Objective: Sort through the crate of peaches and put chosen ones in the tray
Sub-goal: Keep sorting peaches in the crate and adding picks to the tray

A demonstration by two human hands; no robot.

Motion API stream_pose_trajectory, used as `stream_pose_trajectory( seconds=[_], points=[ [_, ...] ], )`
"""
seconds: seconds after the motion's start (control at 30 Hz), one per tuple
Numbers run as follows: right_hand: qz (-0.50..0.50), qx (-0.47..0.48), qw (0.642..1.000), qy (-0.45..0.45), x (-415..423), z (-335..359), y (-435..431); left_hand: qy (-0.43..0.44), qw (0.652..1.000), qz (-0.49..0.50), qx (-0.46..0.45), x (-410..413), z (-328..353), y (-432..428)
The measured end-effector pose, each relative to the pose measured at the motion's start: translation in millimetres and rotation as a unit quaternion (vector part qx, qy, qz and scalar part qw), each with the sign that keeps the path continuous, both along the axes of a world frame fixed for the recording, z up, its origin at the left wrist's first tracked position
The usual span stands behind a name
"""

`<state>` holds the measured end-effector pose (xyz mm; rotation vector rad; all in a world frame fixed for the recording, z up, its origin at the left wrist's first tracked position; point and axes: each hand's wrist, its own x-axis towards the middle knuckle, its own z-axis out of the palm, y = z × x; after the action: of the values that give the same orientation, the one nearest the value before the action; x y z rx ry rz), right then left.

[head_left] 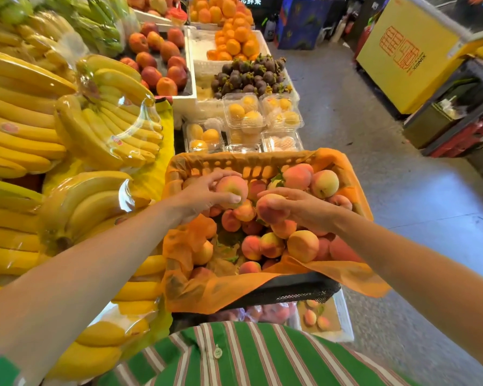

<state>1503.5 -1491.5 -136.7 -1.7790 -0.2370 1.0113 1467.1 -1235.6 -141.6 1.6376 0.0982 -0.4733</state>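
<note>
A plastic crate (248, 158) lined with orange paper holds several pink-orange peaches among green leaves. My left hand (204, 195) grips a pale pink peach (230, 186) just above the pile at the crate's far left. My right hand (304, 207) holds a redder peach (271, 208) over the crate's middle. Below the crate's near edge, a white tray (343, 316) shows a few peaches (310, 317), mostly hidden by the crate.
Wrapped banana bunches (67, 135) fill the stand on the left, close to my left arm. Beyond the crate stand clear boxes of yellow fruit (243, 112), mangosteens (251, 73), nectarines and oranges. A grey floor aisle (360, 121) and a yellow freezer (407, 57) lie to the right.
</note>
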Motion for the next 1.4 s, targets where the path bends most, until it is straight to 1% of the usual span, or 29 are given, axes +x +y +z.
stream_pose_trajectory(
  seconds=[0.03, 0.1, 0.23, 0.33, 0.4, 0.5, 0.57, 0.6, 0.7, 0.83, 1.0, 1.17, 1.23, 1.33, 1.4],
  points=[
    [-0.005, -0.006, 1.000, -0.010, 0.4, -1.8, 0.4, -0.021, 0.999, -0.010, 0.037, 1.3, -1.0, 0.4],
    [-0.007, -0.015, 1.000, -0.024, -0.1, -5.6, 2.7, -0.044, 0.996, -0.016, 0.081, 2.6, -4.0, 2.6],
    [0.015, -0.043, 0.998, -0.045, -1.8, -17.3, 16.5, -0.112, 0.983, 0.017, 0.147, 1.5, -5.8, 14.6],
    [0.104, -0.099, 0.987, -0.065, -3.5, -32.2, 36.7, -0.160, 0.970, 0.024, 0.180, -2.9, -5.8, 29.3],
    [0.180, -0.157, 0.967, -0.093, -4.5, -44.0, 49.1, -0.170, 0.964, 0.019, 0.203, -6.4, -6.1, 37.2],
    [0.235, -0.200, 0.944, -0.114, -5.6, -52.7, 58.0, -0.183, 0.950, -0.051, 0.249, -10.5, -7.8, 41.9],
    [0.247, -0.203, 0.939, -0.129, -4.5, -49.0, 56.1, -0.192, 0.931, -0.110, 0.290, -10.6, -11.4, 39.6],
    [0.248, -0.195, 0.939, -0.136, -3.9, -43.3, 53.4, -0.188, 0.927, -0.131, 0.296, -9.8, -13.2, 36.9],
    [0.216, -0.155, 0.954, -0.139, -1.9, -20.8, 37.7, -0.182, 0.927, -0.159, 0.288, -4.7, -16.7, 23.7],
    [0.127, -0.128, 0.969, -0.170, -3.4, 11.7, 1.5, -0.179, 0.927, -0.171, 0.281, 10.8, -17.5, -0.6],
    [0.050, -0.162, 0.965, -0.201, -8.8, 39.7, -61.3, -0.213, 0.916, -0.195, 0.279, 36.1, -11.3, -41.9],
    [-0.001, -0.202, 0.954, -0.221, -22.7, 47.1, -120.0, -0.240, 0.901, -0.246, 0.266, 47.8, -6.5, -83.7],
    [-0.009, -0.229, 0.943, -0.241, -29.5, 45.1, -133.7, -0.255, 0.895, -0.264, 0.253, 47.2, -4.4, -98.3],
    [-0.014, -0.255, 0.921, -0.295, -36.4, 36.2, -143.3, -0.282, 0.891, -0.270, 0.230, 45.4, -3.5, -119.4],
    [-0.012, -0.260, 0.905, -0.335, -38.1, 29.4, -145.3, -0.302, 0.885, -0.266, 0.233, 44.2, -5.9, -131.9]
  ],
)
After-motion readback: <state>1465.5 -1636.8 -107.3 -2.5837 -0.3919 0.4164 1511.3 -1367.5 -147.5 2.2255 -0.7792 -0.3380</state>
